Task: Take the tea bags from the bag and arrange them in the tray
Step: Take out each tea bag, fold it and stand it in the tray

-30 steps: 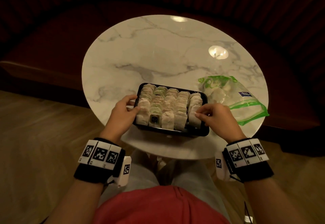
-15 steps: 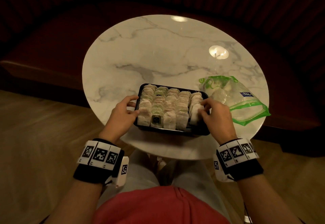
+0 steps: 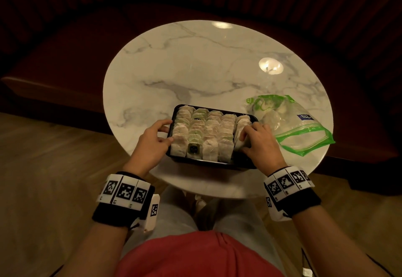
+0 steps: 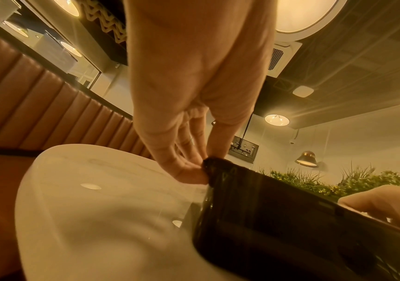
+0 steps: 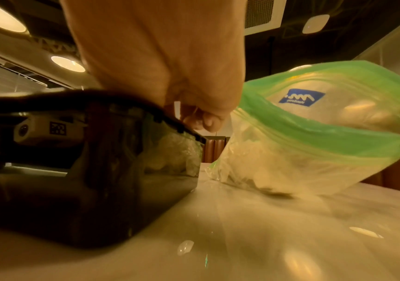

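On the round marble worktop [image 3: 195, 76], near its front edge, sits a black rectangular tray [image 3: 208, 162] with its long axis running left to right; white tea bags [image 3: 208, 137] stand in it in five rows that run front to back, each bag upright on edge with its flat face toward the person. Left hand [image 3: 150, 144]: fingers curled at the tray's left end, fingertips [image 4: 189, 171] pinching the rim at the corner, as the left wrist view shows. Right hand [image 3: 258, 144]: fingers bent over the rightmost row, touching the bags; whether they pinch a bag cannot be told. Just right of the tray lies a clear zip bag with green edging [image 3: 289, 124], its open mouth toward the front right edge. Only the right wrist view shows the mouth [image 5: 326, 131] gaping and more tea bags inside, and the tray's glossy side wall [image 5: 112, 171].
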The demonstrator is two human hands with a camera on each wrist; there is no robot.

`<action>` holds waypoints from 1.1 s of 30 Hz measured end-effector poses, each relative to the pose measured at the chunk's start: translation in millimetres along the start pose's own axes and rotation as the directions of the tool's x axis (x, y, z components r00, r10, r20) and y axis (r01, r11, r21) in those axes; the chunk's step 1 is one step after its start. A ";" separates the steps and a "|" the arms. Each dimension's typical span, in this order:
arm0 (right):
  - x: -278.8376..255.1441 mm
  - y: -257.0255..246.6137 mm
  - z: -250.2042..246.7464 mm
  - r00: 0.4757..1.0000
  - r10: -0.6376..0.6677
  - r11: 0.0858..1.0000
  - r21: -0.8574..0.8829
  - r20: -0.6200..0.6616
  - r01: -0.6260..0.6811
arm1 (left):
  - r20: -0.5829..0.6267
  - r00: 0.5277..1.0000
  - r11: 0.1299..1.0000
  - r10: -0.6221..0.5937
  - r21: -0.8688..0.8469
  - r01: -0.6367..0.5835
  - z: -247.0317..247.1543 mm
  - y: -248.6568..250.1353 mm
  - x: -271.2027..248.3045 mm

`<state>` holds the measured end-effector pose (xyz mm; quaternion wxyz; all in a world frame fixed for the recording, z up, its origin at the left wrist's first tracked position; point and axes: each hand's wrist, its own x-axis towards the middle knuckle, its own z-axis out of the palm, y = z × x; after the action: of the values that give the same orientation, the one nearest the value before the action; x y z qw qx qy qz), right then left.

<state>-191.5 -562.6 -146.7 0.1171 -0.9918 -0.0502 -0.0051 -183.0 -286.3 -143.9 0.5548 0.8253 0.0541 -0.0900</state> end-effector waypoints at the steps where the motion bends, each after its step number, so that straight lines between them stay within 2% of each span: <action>1: 0.5 0.0 0.0 1.000 0.005 1.000 0.020 -0.004 -0.005 | -0.001 1.000 1.000 -0.002 -0.005 0.002 0.1 0.4 -0.1; 6: -8.8 -1.8 -11.3 0.994 -0.035 0.969 0.242 -0.100 0.058 | -0.001 1.000 1.000 -0.012 0.013 0.012 0.5 1.5 -0.9; 8: -19.6 -0.5 -25.0 0.996 -0.017 0.940 0.339 -0.083 0.044 | -0.037 0.999 0.999 -0.005 0.040 0.006 -0.9 2.9 -0.6; 10: -33.2 4.8 -39.1 0.998 0.052 0.889 0.458 -0.041 -0.028 | -0.093 0.995 0.995 0.037 0.099 -0.028 -1.1 6.6 0.2; 12: -45.7 15.9 -48.6 0.987 0.150 0.826 0.555 -0.052 -0.096 | -0.134 0.984 0.983 0.118 0.158 -0.097 2.6 15.6 -0.9; 14: -54.5 31.0 -53.6 0.961 0.266 0.785 0.597 -0.082 -0.166 | -0.122 0.971 0.968 0.203 0.175 -0.181 12.3 30.6 -4.1; 17: -58.9 52.9 -55.5 0.913 0.390 0.785 0.562 -0.121 -0.261 | -0.022 0.953 0.939 0.303 0.178 -0.294 34.6 55.2 -8.3; 20: -49.2 72.3 -48.3 0.899 0.421 0.816 0.483 -0.123 -0.317 | 0.123 0.920 0.904 0.372 0.177 -0.390 64.8 73.9 -12.4; 24: -30.0 78.3 -40.0 0.936 0.347 0.848 0.444 -0.055 -0.288 | 0.362 0.801 0.811 0.476 0.171 -0.560 117.0 91.9 -18.6; 27: -23.4 73.6 -41.6 0.979 0.202 0.822 0.549 -0.031 -0.152 | 0.526 0.733 0.764 0.431 0.219 -0.607 152.4 101.2 -15.5; 28: -22.0 74.7 -42.0 0.982 0.187 0.807 0.573 -0.024 -0.140 | 0.552 0.724 0.755 0.414 0.236 -0.612 160.6 103.9 -13.1; 30: -17.3 78.5 -42.3 0.978 0.209 0.794 0.581 0.013 -0.178 | 0.538 0.739 0.743 0.406 0.277 -0.610 171.8 108.2 -7.1; 33: -5.7 85.6 -41.3 0.946 0.311 0.866 0.381 0.095 -0.323 | 0.438 0.786 0.726 0.436 0.345 -0.595 177.9 111.5 -0.4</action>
<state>-188.5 -655.6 -126.5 0.3113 -0.9429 0.1117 0.0395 -178.1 -493.2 -108.3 0.3438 0.8877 -0.2967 -0.0759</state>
